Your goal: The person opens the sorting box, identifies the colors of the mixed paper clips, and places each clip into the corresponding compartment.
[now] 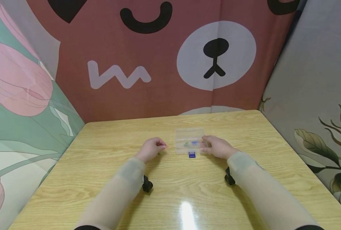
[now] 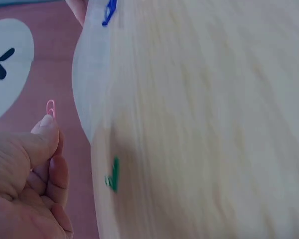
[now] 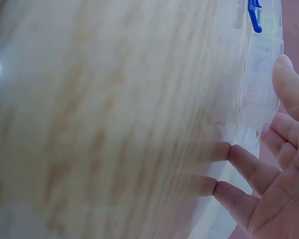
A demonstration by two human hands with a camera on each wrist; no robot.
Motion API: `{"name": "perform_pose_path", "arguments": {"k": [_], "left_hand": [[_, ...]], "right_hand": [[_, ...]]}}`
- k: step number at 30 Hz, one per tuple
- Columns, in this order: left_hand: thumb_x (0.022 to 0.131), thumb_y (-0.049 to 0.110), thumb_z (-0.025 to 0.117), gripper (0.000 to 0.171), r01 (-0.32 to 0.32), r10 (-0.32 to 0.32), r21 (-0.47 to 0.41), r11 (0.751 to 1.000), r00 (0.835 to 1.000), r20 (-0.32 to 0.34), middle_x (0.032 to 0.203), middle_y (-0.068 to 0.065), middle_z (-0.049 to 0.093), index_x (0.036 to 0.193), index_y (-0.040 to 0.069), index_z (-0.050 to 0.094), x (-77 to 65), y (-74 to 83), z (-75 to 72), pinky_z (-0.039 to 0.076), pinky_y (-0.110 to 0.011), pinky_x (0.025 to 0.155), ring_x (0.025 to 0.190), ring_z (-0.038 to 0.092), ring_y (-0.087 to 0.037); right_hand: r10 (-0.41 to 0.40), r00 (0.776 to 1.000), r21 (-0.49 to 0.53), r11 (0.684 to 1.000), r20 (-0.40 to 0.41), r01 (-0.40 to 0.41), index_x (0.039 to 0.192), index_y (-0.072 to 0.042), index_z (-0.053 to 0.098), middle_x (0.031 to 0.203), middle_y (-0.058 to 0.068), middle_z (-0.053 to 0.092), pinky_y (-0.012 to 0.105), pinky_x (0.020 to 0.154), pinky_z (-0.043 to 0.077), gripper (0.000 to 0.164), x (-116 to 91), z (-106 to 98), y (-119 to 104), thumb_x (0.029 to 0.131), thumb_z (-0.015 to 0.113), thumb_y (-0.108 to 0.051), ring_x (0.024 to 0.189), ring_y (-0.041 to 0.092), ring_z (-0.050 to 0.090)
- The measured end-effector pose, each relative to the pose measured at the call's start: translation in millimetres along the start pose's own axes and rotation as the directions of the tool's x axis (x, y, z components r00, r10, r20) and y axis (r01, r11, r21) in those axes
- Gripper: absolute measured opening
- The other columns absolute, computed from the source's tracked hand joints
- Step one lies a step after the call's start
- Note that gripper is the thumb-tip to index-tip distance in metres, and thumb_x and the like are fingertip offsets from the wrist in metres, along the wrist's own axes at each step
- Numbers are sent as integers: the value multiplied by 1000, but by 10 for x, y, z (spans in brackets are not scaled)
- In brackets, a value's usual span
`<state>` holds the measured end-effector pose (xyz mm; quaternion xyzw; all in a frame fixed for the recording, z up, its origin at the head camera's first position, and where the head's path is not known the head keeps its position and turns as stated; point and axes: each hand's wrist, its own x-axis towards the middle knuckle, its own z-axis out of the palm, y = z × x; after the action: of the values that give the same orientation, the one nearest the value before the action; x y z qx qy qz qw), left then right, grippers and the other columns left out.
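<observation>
My left hand (image 1: pixel 152 149) pinches a pink paper clip (image 2: pixel 51 108) between thumb and forefinger, its looped end sticking up past the thumb tip. Below that hand, a green paper clip (image 2: pixel 114 174) lies on the table. A clear plastic box (image 1: pixel 189 133) stands between my hands with its lid raised at the back. My right hand (image 1: pixel 217 147) holds the box's right end, thumb at the rim and two fingertips down on the tabletop. A blue latch (image 1: pixel 191 155) shows at the box's front. Small green pieces (image 1: pixel 186 143) and blue pieces (image 1: pixel 194 142) show through the plastic.
The wood-grain table (image 1: pixel 101 179) ends at a back edge just beyond the box. Behind it hangs a reddish-brown cloth (image 1: pixel 158 102) with a cartoon face. Printed floral cloths (image 1: pixel 18 134) flank both sides. Black wrist cameras (image 1: pixel 147 184) sit under both forearms.
</observation>
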<state>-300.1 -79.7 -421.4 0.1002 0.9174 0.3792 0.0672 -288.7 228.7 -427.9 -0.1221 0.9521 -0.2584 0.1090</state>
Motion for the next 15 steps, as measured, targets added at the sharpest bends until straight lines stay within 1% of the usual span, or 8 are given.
{"name": "perform_pose_path", "arguments": {"k": [4, 7, 11, 15], "left_hand": [[93, 23, 65, 9, -2, 2, -2, 1000, 1000, -3, 90, 2, 64, 90, 15, 66, 54, 161, 80, 44, -31, 66, 75, 52, -16], [93, 23, 65, 9, -18, 18, 6, 1000, 1000, 0, 89, 2, 64, 89, 14, 66, 89, 263, 144, 44, -30, 66, 75, 52, -17], [93, 23, 66, 10, -22, 22, 24, 999, 1000, -10, 88, 2, 64, 89, 14, 67, 136, 361, 232, 45, -30, 68, 77, 53, -16], [92, 25, 67, 11, -2, 2, 26, 1000, 1000, -29, 88, 2, 63, 88, 15, 67, 175, 442, 306, 44, -31, 72, 79, 53, -17]], "right_hand": [[-1, 1000, 1, 1000, -1, 1, 150, -6, 32, 153, 17, 32, 55, 110, 22, 72, -4, -6, -5, 94, 61, -40, 140, 38, 26], [-4, 1000, 1, 1000, 0, 4, 150, -6, 32, 153, 17, 32, 55, 110, 22, 72, -2, -2, 4, 94, 61, -40, 140, 39, 26], [-10, 1000, -4, 1000, -2, 10, 150, -7, 32, 153, 17, 32, 56, 110, 22, 71, -3, 3, 16, 94, 61, -40, 140, 39, 26], [-10, 1000, -6, 1000, -5, 10, 150, -7, 32, 153, 17, 31, 56, 110, 22, 71, 4, 12, 21, 94, 61, -40, 140, 39, 26]]}}
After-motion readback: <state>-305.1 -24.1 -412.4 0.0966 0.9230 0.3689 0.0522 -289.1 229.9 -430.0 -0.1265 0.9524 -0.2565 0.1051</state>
